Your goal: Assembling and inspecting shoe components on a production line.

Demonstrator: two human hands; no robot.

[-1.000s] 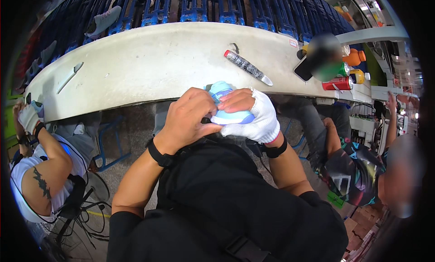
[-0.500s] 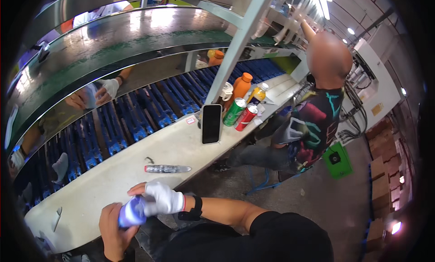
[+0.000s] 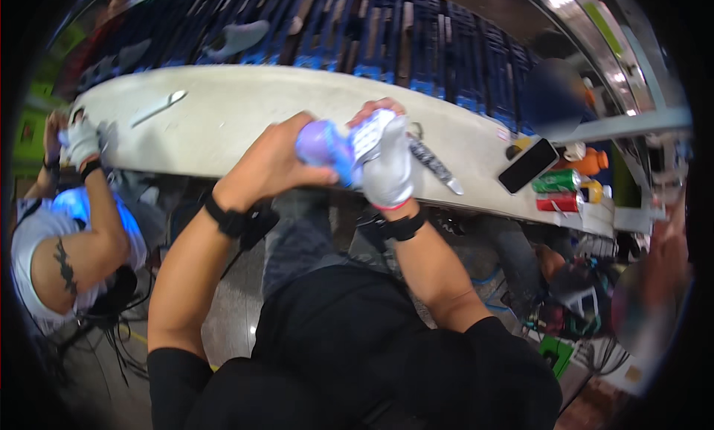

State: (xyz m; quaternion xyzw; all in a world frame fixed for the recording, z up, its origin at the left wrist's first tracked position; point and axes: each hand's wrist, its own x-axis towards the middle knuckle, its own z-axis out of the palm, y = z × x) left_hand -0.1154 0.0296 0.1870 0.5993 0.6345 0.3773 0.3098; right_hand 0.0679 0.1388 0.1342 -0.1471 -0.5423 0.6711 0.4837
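Over the near edge of the pale worktop (image 3: 223, 88), a rounded purple-and-blue object (image 3: 321, 143) is held between my two hands. Motion blur hides exactly what kind of thing it is. My bare left hand (image 3: 271, 158) wraps round its left side, thumb along the lower edge. On the right side, my right hand (image 3: 387, 158), in a white glove with bare fingertips, closes against it and covers that end. Just right of the glove lies a slim tool with a dark, speckled handle (image 3: 433, 164), beside a small ring-like piece (image 3: 416, 129).
Blue slatted conveyor (image 3: 349, 39) runs behind the worktop, carrying pale fin-shaped pieces (image 3: 236, 39). A white slim tool (image 3: 158, 108) lies left. Rightward are a phone (image 3: 528, 166), cans (image 3: 556, 181) and an orange bottle (image 3: 593, 162). Co-workers sit at left (image 3: 71, 244) and right (image 3: 580, 296).
My view has swung left and down, bringing the left co-worker into sight. Both hands still hold the purple-and-blue object, now over the worktop's near edge; its visible side has turned.
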